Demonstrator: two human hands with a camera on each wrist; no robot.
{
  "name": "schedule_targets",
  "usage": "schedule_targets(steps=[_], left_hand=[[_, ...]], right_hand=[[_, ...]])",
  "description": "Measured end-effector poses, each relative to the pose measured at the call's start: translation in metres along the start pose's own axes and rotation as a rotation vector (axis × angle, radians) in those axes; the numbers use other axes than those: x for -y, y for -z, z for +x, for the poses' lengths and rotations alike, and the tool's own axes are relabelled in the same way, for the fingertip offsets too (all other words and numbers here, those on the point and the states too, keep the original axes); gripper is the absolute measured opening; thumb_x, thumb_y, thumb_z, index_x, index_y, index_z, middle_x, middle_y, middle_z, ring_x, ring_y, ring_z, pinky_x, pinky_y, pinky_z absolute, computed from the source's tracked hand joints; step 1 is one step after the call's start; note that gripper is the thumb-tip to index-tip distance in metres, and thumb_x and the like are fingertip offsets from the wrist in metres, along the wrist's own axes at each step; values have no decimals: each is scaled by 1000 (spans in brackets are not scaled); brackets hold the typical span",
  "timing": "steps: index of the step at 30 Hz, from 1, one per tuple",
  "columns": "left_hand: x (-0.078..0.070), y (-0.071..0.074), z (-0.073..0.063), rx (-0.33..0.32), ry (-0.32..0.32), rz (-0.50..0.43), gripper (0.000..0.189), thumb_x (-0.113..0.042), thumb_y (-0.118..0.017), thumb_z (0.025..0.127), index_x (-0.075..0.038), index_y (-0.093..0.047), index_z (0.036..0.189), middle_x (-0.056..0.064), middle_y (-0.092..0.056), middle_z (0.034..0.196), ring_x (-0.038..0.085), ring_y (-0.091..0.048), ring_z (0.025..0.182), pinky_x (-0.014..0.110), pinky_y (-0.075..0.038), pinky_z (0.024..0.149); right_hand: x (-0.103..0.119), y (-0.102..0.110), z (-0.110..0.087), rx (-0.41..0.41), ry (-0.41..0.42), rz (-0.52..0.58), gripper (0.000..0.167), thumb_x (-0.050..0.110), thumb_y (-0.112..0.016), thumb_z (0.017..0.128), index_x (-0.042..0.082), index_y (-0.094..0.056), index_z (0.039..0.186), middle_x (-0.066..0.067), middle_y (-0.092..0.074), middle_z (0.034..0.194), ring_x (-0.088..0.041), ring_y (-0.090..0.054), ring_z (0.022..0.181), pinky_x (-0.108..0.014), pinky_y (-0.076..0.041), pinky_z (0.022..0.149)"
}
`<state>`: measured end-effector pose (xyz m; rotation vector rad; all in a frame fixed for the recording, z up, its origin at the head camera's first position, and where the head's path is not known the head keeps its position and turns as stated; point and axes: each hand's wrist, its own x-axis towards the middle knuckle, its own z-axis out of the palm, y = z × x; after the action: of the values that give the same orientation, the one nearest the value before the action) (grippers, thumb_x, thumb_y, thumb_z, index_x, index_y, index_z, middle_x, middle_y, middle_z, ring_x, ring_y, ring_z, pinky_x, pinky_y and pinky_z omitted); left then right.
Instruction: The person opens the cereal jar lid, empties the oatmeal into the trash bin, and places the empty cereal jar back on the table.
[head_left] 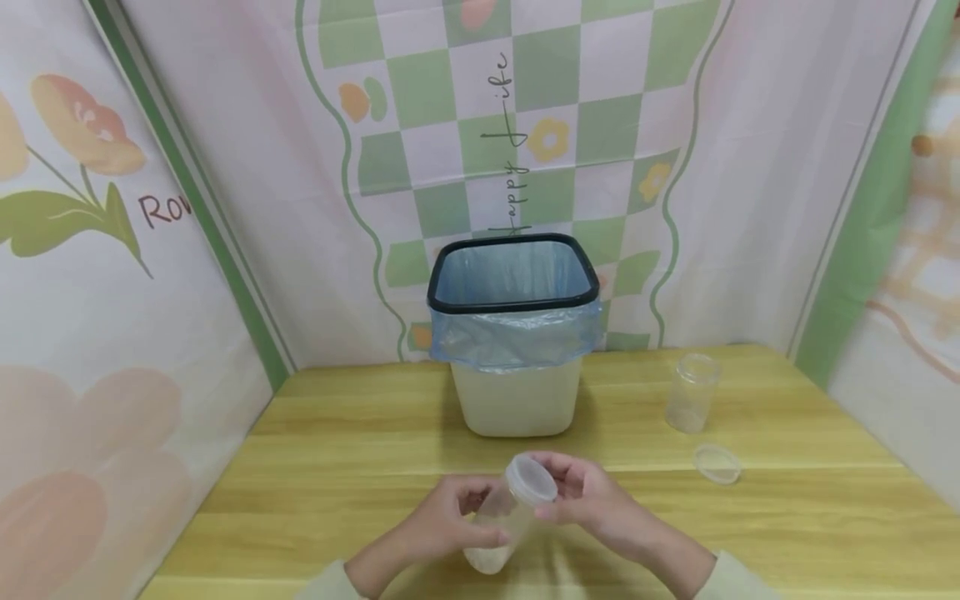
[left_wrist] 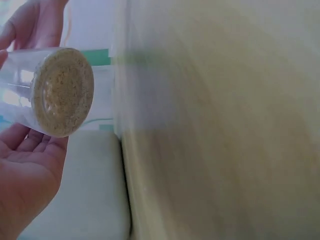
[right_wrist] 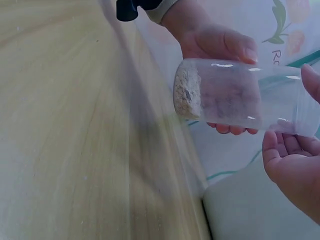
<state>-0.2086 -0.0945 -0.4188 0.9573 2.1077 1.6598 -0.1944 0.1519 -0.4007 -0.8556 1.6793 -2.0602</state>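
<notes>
A clear plastic jar (head_left: pixel 491 542) is held tilted above the front of the table, its translucent lid (head_left: pixel 533 478) at the upper end. Beige crumbly material (right_wrist: pixel 187 92) lies in a thin layer at the jar's bottom, also visible through the base in the left wrist view. My left hand (head_left: pixel 442 518) grips the jar's body from the left, thumb in front. From the other side, my right hand (head_left: pixel 592 500) holds the lid end between thumb and fingers.
Behind the hands stands a white bin (head_left: pixel 517 404) with a black rim and a blue liner bag. To the right are a second clear jar (head_left: pixel 692 396), upright without a lid, and a loose lid (head_left: pixel 717 463) lying on the wooden table (head_left: pixel 360 433). Printed curtains enclose the table's back and sides.
</notes>
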Motion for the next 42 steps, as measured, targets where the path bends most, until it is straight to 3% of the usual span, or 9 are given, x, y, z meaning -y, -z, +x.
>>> schedule_targets(steps=[5, 10, 14, 20, 26, 32, 37, 42], left_hand=[[2, 0, -1, 24, 21, -2, 47, -15, -77, 80, -3, -63, 124, -1, -67, 111, 14, -62, 101, 29, -48, 92], [1, -1, 1, -26, 50, 14, 46, -18, -78, 80, -5, -63, 122, 0, -67, 110, 18, -62, 101, 30, -49, 91], [1, -7, 1, -157, 68, 117, 45, -25, -82, 77, -11, -65, 116, -6, -66, 106, 15, -62, 99, 29, -50, 88], [-4, -21, 3, -342, -13, 290, 51, -32, -87, 72, -9, -63, 111, -1, -65, 104, 14, -61, 96, 29, -53, 85], [-8, -31, 4, -418, -27, 430, 55, -41, -88, 68, -11, -59, 104, 0, -61, 96, 15, -57, 87, 26, -52, 77], [-7, -37, 4, -448, -29, 517, 55, -40, -89, 65, -12, -56, 99, -4, -54, 88, 12, -53, 79, 23, -49, 69], [-6, -37, 4, -443, -44, 549, 54, -38, -89, 65, -13, -55, 99, -5, -51, 86, 9, -50, 76, 20, -48, 65], [-8, -33, 2, -415, -47, 476, 53, -36, -89, 66, -12, -57, 101, -6, -57, 91, 9, -55, 83, 23, -52, 73]], right_hand=[[-4, 4, -1, 59, -1, 28, 61, -2, -63, 90, -17, -30, 140, -14, -56, 131, -23, -55, 119, -33, -45, 99], [-1, 0, -1, -5, -6, 14, 71, 2, -64, 90, -15, -22, 144, -19, -47, 140, -20, -50, 124, -30, -42, 102], [4, -13, -1, -206, -61, -7, 73, 7, -66, 91, -13, -22, 145, -20, -45, 140, -19, -50, 124, -26, -42, 100], [8, -40, 5, -565, -113, -20, 59, 3, -69, 85, -9, -40, 135, -15, -55, 125, -25, -53, 114, -26, -46, 94], [3, -61, 12, -733, -121, -12, 57, 4, -73, 83, -7, -41, 129, -15, -55, 122, -21, -55, 108, -26, -46, 91], [-2, -66, 14, -796, -177, -61, 61, 11, -75, 83, -5, -38, 129, -16, -53, 123, -24, -52, 111, -34, -42, 94], [-4, -66, 14, -794, -190, -66, 64, 14, -75, 84, -6, -36, 131, -18, -51, 128, -29, -51, 117, -44, -39, 101], [-3, -60, 13, -741, -173, -40, 61, 11, -75, 83, -6, -41, 130, -17, -55, 127, -27, -54, 117, -33, -44, 99]])
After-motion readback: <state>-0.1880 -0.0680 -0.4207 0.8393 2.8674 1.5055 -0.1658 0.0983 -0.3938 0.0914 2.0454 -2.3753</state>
